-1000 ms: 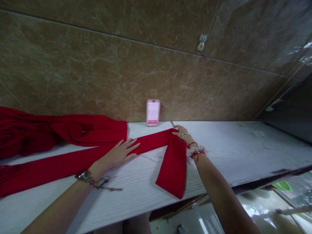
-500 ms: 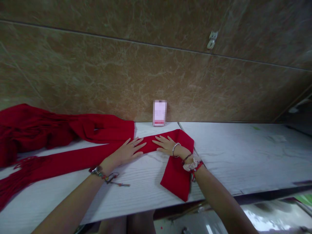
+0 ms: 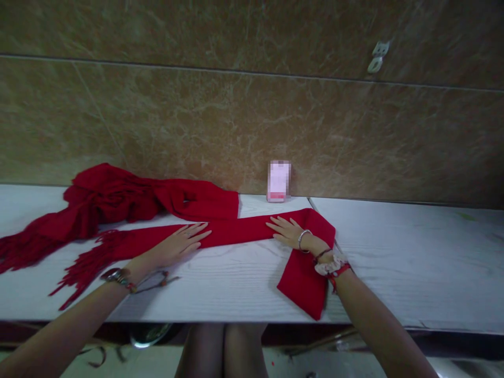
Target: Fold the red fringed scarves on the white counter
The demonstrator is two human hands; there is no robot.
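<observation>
A red fringed scarf [image 3: 236, 231] lies in a long flat strip on the white wood-grain tabletop, folded at its right end so that a shorter piece angles down toward the front edge. My left hand [image 3: 181, 242] rests flat on the strip left of the middle, fingers spread and pointing right. Close to the fold, my right hand [image 3: 287, 233] presses on the strip with its fingers extended to the left. Neither hand grasps the cloth. The scarf's fringe spreads out at the left, beyond my left forearm.
Bunched red cloth [image 3: 118, 197] with a fringe lies behind the strip at the left. Against the brown marbled wall [image 3: 177, 126] leans a phone [image 3: 279, 181], its screen blurred. A white fixture [image 3: 378, 56] is on the wall. The tabletop's seam [image 3: 338, 247] runs near the fold.
My left hand has slid left along the strip, away from my right hand, which stays near the fold. The camera view has turned to the left.
</observation>
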